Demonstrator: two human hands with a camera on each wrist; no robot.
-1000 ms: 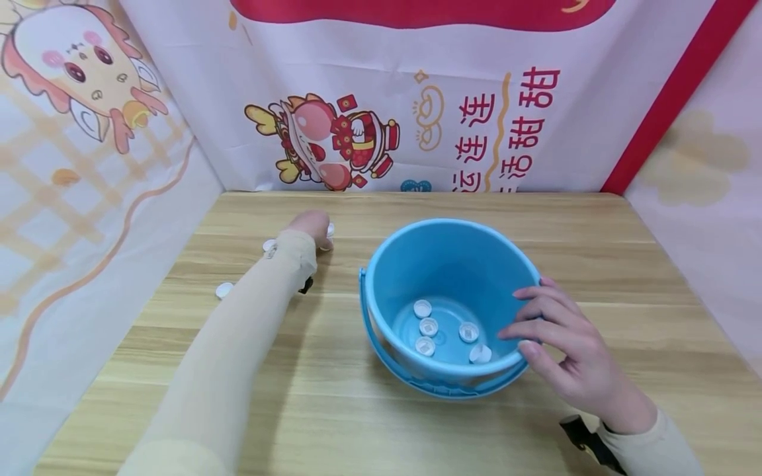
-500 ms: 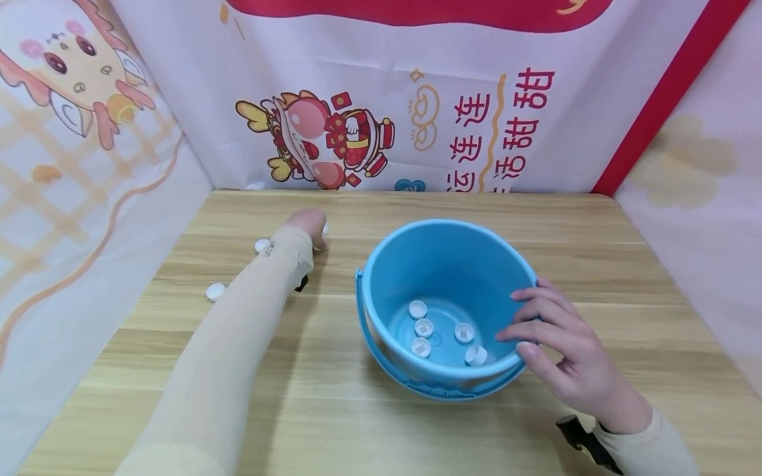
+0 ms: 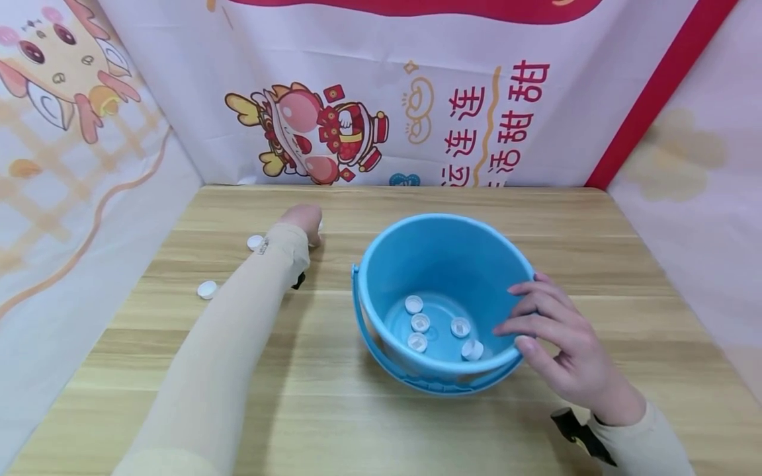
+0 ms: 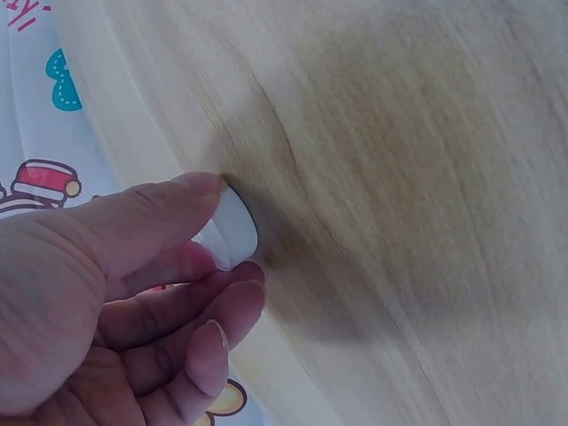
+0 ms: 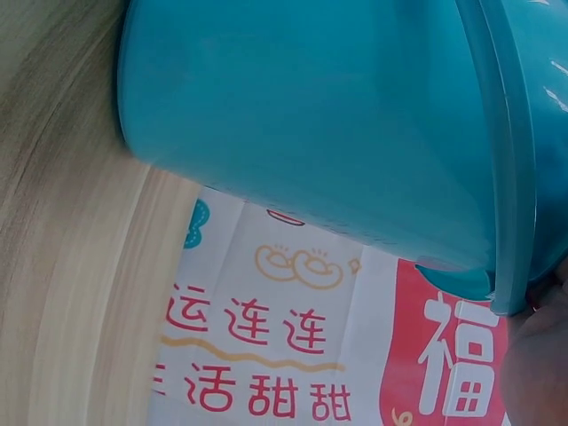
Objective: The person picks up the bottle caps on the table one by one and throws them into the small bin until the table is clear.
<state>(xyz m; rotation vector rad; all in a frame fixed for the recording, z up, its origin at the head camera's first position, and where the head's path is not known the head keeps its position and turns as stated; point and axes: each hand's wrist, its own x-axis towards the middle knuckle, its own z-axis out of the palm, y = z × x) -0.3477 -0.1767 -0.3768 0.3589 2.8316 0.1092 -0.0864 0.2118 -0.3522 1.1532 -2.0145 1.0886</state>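
At the far left of the table, my left hand pinches a white bottle cap between thumb and fingertips, close over the wood in the left wrist view. Its other fingers curl loosely below. In the head view the hand hides most of this cap. A light blue bucket stands upright right of centre. My right hand grips its right rim, fingers inside and thumb outside. Several white caps lie on the bucket's floor, and one cap there is tilted.
Two more white caps lie on the table left of my left forearm, a nearer cap and a farther cap. The bucket's blue handle hangs down its front left side. Printed cloth walls the back and both sides.
The view has shifted slightly, so everything sits a little farther left in it. My left hand stays at the same spot on the table and my right hand keeps the bucket's rim.
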